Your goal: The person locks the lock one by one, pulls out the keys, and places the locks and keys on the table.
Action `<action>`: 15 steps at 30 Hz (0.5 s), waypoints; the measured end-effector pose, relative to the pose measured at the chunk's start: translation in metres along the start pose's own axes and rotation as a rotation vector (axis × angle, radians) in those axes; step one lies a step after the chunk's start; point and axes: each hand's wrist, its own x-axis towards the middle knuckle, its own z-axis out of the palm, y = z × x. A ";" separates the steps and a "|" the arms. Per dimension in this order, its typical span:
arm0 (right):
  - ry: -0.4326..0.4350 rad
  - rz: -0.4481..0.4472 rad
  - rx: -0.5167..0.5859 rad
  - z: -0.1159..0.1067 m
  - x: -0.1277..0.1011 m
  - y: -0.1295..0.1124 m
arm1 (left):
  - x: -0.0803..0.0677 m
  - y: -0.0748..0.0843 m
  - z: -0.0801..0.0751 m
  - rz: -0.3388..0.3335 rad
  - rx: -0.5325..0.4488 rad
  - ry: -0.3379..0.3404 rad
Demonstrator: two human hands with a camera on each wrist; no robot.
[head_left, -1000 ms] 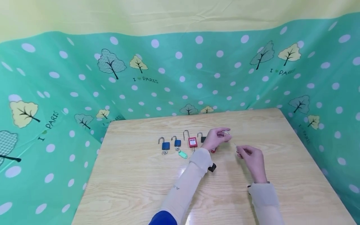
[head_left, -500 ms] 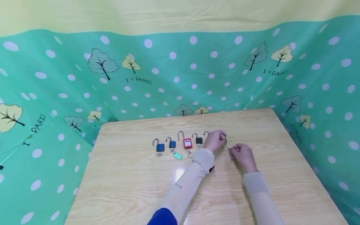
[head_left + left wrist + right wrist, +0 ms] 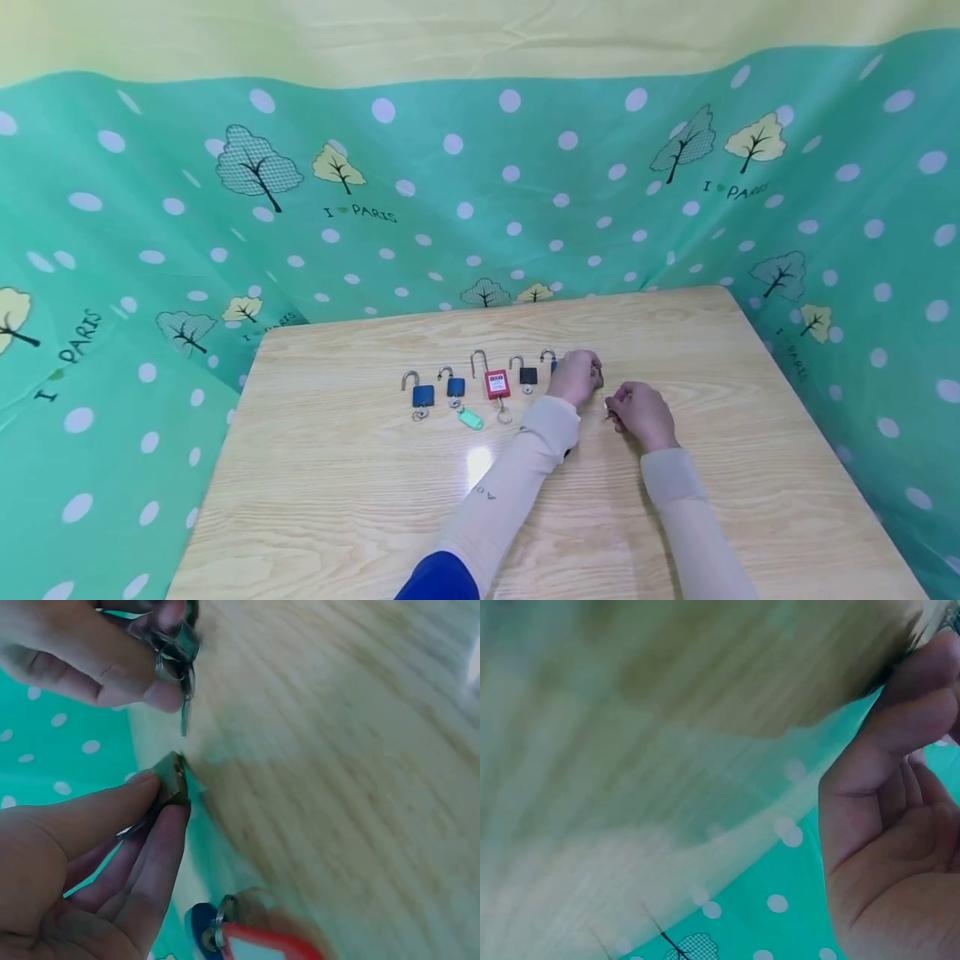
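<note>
A small brass padlock (image 3: 172, 780) is pinched between the thumb and fingertips of the left hand (image 3: 576, 377); in the left wrist view it sits left of centre, and in the head view it lies just right of centre, above the wooden table (image 3: 360, 517). A key (image 3: 184, 712) on a metal ring is pinched by the curled fingers of the right hand (image 3: 637, 412). In the left wrist view the key tip is seen pointing down at the padlock, just above it and not touching. In the head view the two hands are set close together, near the right end of a row of padlocks.

The row is laid across the middle of the table. From left to right are seen a blue padlock (image 3: 422, 395), a smaller blue padlock (image 3: 455, 387) with a green key tag (image 3: 471, 418) below it, a red padlock (image 3: 497, 383) with a long shackle, and a black padlock (image 3: 528, 376). A further padlock is mostly hidden behind the left hand. All visible shackles are raised. A red key tag (image 3: 262, 946) is seen at the bottom edge of the left wrist view.

The right wrist view is blurred; only the curled fingers (image 3: 900, 735) at the right edge, wood grain and dotted green cloth (image 3: 150, 250) can be made out. No container is shown.
</note>
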 end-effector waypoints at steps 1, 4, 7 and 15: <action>-0.004 -0.004 -0.016 -0.001 0.001 -0.001 | 0.001 -0.001 0.001 -0.002 0.004 0.001; -0.011 -0.011 -0.050 -0.002 0.003 -0.002 | 0.006 -0.002 0.006 0.009 0.035 0.015; -0.005 -0.022 -0.062 -0.003 0.006 -0.002 | 0.011 -0.003 0.011 0.022 0.105 0.057; 0.013 -0.008 -0.160 -0.003 0.013 -0.001 | 0.020 -0.006 0.018 0.028 0.243 0.119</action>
